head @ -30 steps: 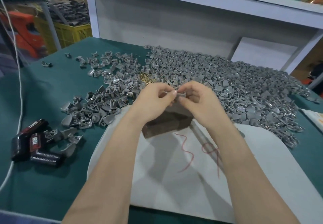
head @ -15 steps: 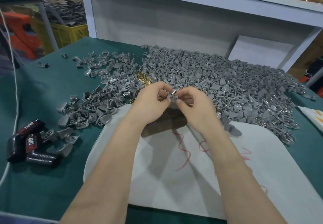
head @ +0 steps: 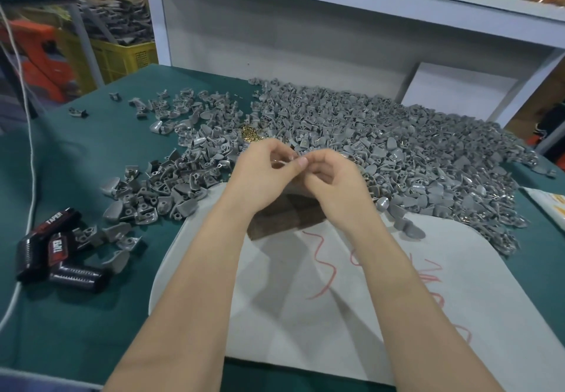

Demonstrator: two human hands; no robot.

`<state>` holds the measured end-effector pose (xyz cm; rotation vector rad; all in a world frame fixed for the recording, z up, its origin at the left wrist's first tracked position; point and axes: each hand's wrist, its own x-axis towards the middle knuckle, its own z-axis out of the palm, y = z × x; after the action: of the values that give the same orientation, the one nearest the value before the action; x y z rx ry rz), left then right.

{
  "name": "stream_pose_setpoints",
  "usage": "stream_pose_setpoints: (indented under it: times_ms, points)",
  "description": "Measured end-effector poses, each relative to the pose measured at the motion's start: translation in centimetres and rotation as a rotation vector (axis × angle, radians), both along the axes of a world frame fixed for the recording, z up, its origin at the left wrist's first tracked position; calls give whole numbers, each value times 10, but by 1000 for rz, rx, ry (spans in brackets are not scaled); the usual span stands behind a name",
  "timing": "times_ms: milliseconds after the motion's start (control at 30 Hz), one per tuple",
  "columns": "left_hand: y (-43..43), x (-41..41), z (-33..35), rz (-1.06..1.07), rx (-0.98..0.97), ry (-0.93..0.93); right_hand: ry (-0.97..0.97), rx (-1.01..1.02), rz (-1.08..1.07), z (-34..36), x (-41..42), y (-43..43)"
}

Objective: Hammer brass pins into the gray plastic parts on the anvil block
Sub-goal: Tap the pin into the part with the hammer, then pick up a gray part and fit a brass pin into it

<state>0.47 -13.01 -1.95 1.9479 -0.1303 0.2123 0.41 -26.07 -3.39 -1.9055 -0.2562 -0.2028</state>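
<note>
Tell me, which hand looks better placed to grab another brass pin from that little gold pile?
Probably the left hand: the brass pins lie just beyond its knuckles, while the right hand sits farther away.

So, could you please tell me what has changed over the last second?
Very little. Both hands, left hand and right hand, stay together above the brown block, fingertips working something small between them that is now hidden. Gray parts pile, brass pins and black tools lie unmoved.

You get bright, even overhead light; your forearms cast soft double shadows on the white mat [head: 305, 315]. Your hands blur slightly, and the wide lens bends the frame's edges.
</note>
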Motion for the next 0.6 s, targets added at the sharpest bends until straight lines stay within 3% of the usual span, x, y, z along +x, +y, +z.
stream_pose_setpoints:
  times_ms: [167, 300, 400, 500, 600]
  points:
    - [15, 3, 7, 279, -344, -120, 24, 14, 17, 17, 9, 13]
    - [30, 6, 10, 497, -752, -226, 12, -513, -6, 20, 31, 50]
    - [34, 9, 9, 573, -901, -245, 144, -787, 41, 13, 49, 86]
    - [35, 10, 8, 595, -972, -249, 243, -991, 18, 15, 61, 107]
    - [34, 11, 7, 595, -998, -230, 278, -1039, 20, 14, 68, 115]
